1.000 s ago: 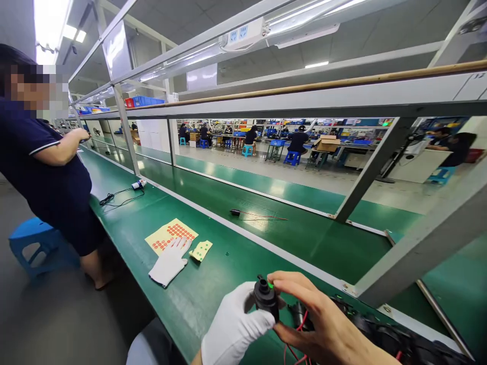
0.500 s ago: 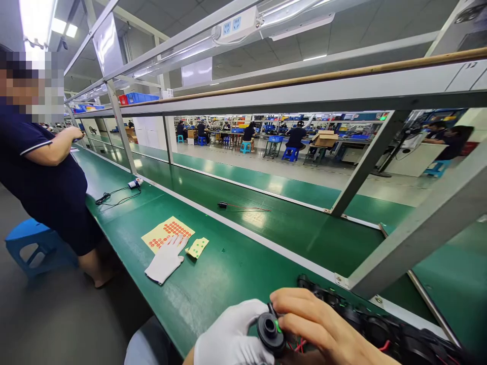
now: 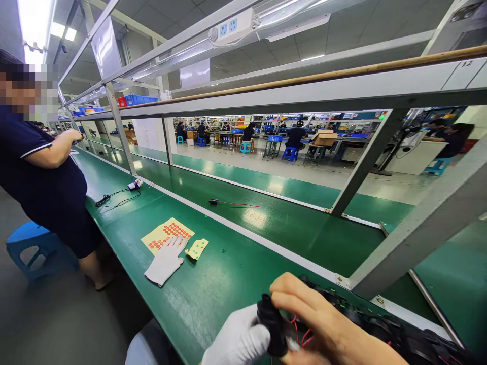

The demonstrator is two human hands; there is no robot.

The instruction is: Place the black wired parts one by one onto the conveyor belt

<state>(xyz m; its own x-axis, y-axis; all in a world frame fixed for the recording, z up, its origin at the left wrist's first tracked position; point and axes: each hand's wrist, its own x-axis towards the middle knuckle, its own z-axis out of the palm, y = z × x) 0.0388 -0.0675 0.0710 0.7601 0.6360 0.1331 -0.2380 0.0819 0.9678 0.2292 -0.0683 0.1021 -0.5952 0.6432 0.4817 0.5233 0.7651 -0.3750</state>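
Both our hands, gloved left [image 3: 238, 342] and bare right [image 3: 323, 324], clasp the black socket [image 3: 271, 324]; its red wires [image 3: 299, 332] risk snagging.

Near the spare white glove [image 3: 165, 261] on the green bench [image 3: 213, 284] lie two sticker sheets: one big with red dots [image 3: 167, 235], one small with green dots [image 3: 198, 248]. Two hands work here, one gloved [image 3: 238, 342], one bare [image 3: 323, 329], holding one black part [image 3: 271, 324]. Further black parts [image 3: 380, 329] lie beside, perhaps four; the view is unclear.
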